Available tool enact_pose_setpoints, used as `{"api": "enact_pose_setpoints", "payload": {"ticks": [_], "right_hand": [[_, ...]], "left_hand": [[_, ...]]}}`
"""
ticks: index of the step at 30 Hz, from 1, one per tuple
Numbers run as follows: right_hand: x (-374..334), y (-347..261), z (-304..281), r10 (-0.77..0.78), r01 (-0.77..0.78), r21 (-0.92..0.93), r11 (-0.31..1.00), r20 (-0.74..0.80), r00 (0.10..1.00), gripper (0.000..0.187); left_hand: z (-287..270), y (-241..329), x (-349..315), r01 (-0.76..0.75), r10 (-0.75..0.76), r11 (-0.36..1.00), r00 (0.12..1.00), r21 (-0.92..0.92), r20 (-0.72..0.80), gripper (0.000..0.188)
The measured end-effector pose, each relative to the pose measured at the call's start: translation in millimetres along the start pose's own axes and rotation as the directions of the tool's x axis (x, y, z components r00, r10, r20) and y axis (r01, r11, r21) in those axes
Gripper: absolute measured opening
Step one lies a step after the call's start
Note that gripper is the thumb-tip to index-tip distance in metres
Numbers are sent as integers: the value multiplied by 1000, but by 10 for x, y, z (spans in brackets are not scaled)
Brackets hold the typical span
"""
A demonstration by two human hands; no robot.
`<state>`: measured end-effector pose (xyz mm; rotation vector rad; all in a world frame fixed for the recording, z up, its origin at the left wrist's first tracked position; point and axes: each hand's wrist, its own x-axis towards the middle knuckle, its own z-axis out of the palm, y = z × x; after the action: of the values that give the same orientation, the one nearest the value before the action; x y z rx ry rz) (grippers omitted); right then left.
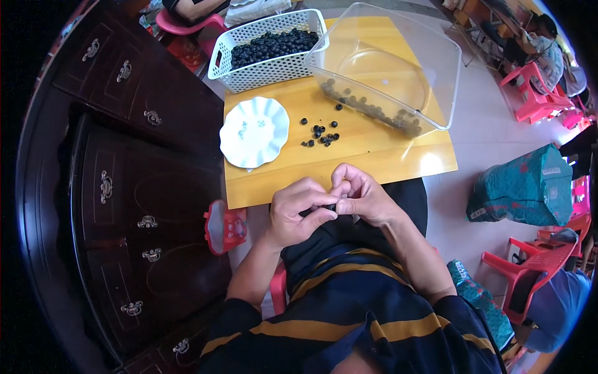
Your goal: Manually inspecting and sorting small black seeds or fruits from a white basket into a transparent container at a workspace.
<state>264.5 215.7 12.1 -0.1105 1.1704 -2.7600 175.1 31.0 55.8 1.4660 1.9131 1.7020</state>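
Just off the table's near edge, over my lap, my two hands meet fingertip to fingertip. Between the thumb and fingers of my left hand sits a small black round piece, mostly covered by the fingers. My right hand is closed in a pinch against the same piece; whether it grips anything else is hidden. Beyond the hands, several loose black round pieces lie on the yellow table. To their left is a white plate with a wavy rim.
A white perforated basket full of black pieces stands at the far left. A clear plastic bin at the far right tilts, pieces gathered along its near side. Dark drawers flank the left; a green sack stands on the right floor.
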Motion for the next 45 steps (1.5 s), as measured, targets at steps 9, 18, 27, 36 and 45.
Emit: {"api": "enact_pose_setpoints", "payload": {"ticks": [9, 18, 27, 36, 45], "right_hand": [[92, 27, -26, 88, -96, -115, 989, -69, 994, 32], [501, 24, -553, -384, 18, -807, 591, -261, 886, 25], [773, -24, -668, -656, -106, -990, -89, -22, 754, 25], [734, -29, -807, -656, -58, -987, -147, 54, 753, 17], [471, 21, -784, -534, 45, -844, 534, -296, 792, 16]], "left_hand": [[-44, -114, -30, 37, -39, 995, 999, 94, 14, 23], [-616, -553, 251, 466, -438, 883, 861, 56, -257, 21], [-1822, -1057, 1769, 314, -54, 684, 922, 658, -384, 32], [-1663, -985, 1117, 342, -236, 656, 940, 673, -247, 17], [-1482, -1079, 287, 406, -369, 403, 892, 820, -260, 12]]}}
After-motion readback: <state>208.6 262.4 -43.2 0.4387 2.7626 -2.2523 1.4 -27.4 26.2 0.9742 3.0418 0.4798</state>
